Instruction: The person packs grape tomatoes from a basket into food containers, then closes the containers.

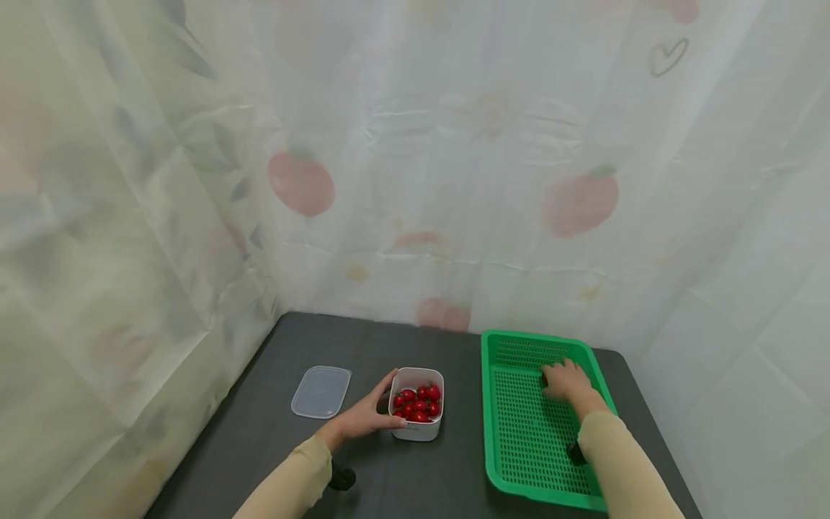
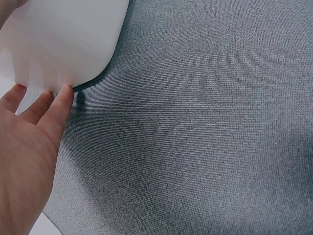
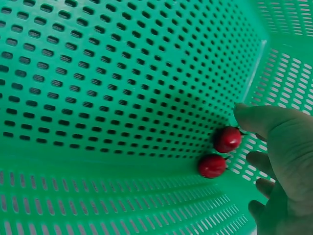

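A white plastic container of red cherry tomatoes stands mid-table. My left hand grips it from the left, thumb along the near side and fingers toward the far side. The left wrist view shows fingertips against the container's pale wall. Inside the green basket, toward its far right corner, is my right hand. Two cherry tomatoes lie in that corner in the right wrist view, just beyond the thumb and spread fingers of the right hand. Nothing shows between those fingers.
A translucent lid lies flat on the dark table, left of the container. The basket's raised, slotted walls surround the right hand. Printed curtains hang behind the table and along both sides.
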`<state>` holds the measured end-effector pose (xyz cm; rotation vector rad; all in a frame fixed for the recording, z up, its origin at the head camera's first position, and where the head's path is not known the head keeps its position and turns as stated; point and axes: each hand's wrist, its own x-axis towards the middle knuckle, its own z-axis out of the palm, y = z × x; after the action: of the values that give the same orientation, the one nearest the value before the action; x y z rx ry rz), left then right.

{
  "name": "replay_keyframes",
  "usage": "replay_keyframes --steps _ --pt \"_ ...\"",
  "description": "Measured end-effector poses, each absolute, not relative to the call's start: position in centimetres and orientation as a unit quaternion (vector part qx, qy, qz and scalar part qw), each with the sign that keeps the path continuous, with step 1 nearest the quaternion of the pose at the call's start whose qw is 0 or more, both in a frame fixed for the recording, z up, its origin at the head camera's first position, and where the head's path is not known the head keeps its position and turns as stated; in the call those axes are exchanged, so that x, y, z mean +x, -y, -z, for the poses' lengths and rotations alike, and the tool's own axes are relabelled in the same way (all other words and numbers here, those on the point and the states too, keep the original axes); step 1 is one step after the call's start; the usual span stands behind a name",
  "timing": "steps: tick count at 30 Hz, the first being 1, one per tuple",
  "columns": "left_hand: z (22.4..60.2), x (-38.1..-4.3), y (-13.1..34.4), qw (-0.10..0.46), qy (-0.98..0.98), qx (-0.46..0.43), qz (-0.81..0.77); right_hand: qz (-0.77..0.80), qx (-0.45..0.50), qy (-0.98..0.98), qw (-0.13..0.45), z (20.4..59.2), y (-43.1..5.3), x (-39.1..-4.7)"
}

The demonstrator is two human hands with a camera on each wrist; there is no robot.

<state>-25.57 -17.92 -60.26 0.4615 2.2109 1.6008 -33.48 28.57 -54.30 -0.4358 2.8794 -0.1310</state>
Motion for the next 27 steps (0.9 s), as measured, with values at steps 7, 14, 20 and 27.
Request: replay_keyframes --steps 7,14,20,27 --pt "60.2 -25.5 17.8 0.181 -0.789 0.173 -0.561 0.04 -0.12 -0.981 0.148 55.0 -28.3 -33.2" --pt "60.1 -25.4 17.6 0.186 -0.785 0.171 -0.566 0.037 -0.11 -0.978 0.174 54.8 -27.9 -32.8" --pt "60.1 -25.4 17.5 0.189 -0.781 0.164 -0.572 0.024 -0.12 -0.977 0.177 55.0 -28.2 -32.9" --pt "60.2 -25.6 17.5 0.19 -0.78 0.168 -0.572 0.039 -0.135 -0.979 0.148 55.8 -28.6 -33.1"
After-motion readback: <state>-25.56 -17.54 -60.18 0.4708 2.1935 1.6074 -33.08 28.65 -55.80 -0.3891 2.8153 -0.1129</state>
